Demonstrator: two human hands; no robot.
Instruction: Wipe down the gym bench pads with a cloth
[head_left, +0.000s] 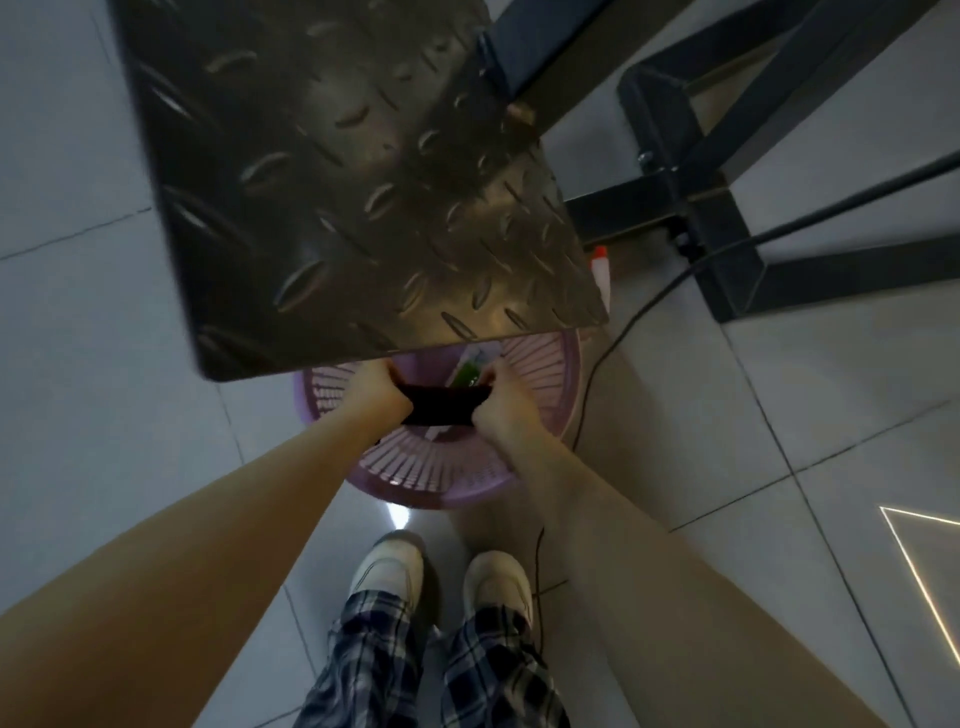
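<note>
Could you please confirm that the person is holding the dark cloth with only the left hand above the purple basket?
Not quite: both hands hold it. The left hand and the right hand each grip one end of the dark cloth above the purple basket, as the head view shows.

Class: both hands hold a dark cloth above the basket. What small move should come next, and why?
Probably lift the cloth up, clear of the purple basket. The left hand and right hand each grip an end, so it is secured, but it hangs low over the basket, by the edge of the metal plate, so wiping cannot start there.
</note>
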